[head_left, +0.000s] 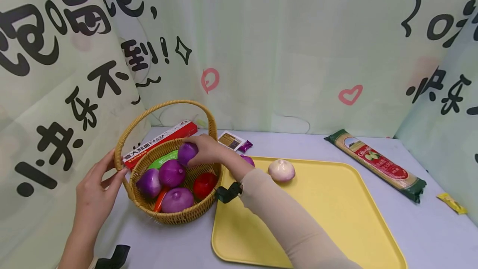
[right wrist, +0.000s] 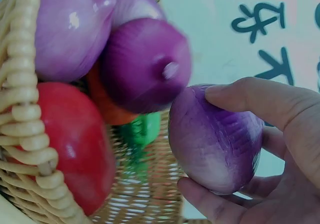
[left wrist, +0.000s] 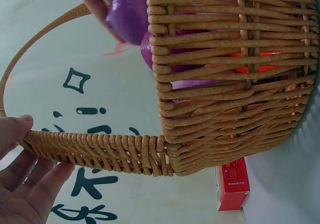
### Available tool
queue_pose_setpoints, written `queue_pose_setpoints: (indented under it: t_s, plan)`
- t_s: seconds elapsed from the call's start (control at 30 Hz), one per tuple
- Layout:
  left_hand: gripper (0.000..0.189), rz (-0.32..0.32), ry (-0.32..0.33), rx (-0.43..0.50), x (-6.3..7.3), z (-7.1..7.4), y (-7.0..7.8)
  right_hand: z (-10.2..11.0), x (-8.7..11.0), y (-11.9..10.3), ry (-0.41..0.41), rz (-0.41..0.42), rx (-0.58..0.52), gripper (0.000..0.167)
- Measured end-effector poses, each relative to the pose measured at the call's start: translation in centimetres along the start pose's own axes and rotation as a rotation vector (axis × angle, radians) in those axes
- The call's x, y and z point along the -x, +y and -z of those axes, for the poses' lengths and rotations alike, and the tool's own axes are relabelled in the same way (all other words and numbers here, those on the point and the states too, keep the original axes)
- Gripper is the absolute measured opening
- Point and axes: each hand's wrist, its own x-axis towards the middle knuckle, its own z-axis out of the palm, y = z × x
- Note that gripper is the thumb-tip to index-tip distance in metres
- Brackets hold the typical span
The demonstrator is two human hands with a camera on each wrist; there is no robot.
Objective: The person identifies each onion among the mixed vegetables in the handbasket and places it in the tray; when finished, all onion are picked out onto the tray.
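A wicker basket (head_left: pixel 179 218) stands on the table, holding three purple onions (head_left: pixel 177 199), a red tomato-like vegetable (head_left: pixel 204 186), part of an orange carrot (head_left: pixel 160 199) and a green item (head_left: pixel 164 159). My left hand (head_left: pixel 98 186) pinches the basket's handle (left wrist: pixel 100 146) low on its left side, thumb on one face and fingers on the other. Inside the far rim, my right hand (head_left: pixel 209 151) grips another purple onion (right wrist: pixel 217 139) between thumb and fingers. In the right wrist view, this onion appears right beside a darker one (right wrist: pixel 147 66); whether they touch I cannot tell.
A yellow tray (head_left: pixel 317 219) beside the basket carries a pale onion (head_left: pixel 281 170) and a purple one (head_left: pixel 247 160), partly behind my right arm. A red pasta box (head_left: pixel 160 143) and small packets (head_left: pixel 231 140) lie behind. Spaghetti (head_left: pixel 377 163) and a yellow sachet (head_left: pixel 452 203) lie right.
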Motion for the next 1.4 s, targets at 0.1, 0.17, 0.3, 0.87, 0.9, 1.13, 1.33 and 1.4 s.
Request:
queue_pose_setpoints:
  t_s: [0.1,0.17,0.3,0.87,0.9,1.13,1.33,1.4]
  plan:
    - [0.061,0.015,-0.006,-0.004,0.0,-0.1,0.2,0.5,0.7,-0.4,0.001,0.009,-0.007,0.069]
    - [0.061,0.032,-0.014,-0.009,0.0,-0.1,0.2,0.8,1.3,-0.7,0.000,0.010,-0.028,0.069]
    - [0.061,0.058,-0.025,-0.009,0.0,-0.1,0.2,1.5,2.3,-1.2,0.006,0.008,-0.050,0.069]
    - [0.063,0.106,-0.038,-0.018,0.0,0.0,0.7,3.3,4.9,-1.1,0.035,-0.001,-0.067,0.070]
    - [0.063,0.106,-0.038,-0.019,0.0,0.0,0.7,3.3,5.1,-1.0,0.038,0.000,-0.069,0.070]
    - [0.063,0.102,-0.033,-0.021,0.0,0.0,0.5,3.5,5.3,-0.5,0.047,-0.002,-0.090,0.071]
    - [0.063,0.109,-0.037,-0.025,0.1,0.0,0.6,3.8,5.7,-0.5,0.047,-0.013,-0.099,0.071]
    - [0.063,0.111,-0.038,-0.025,0.1,0.0,0.6,3.9,5.8,-0.5,0.049,-0.014,-0.098,0.071]
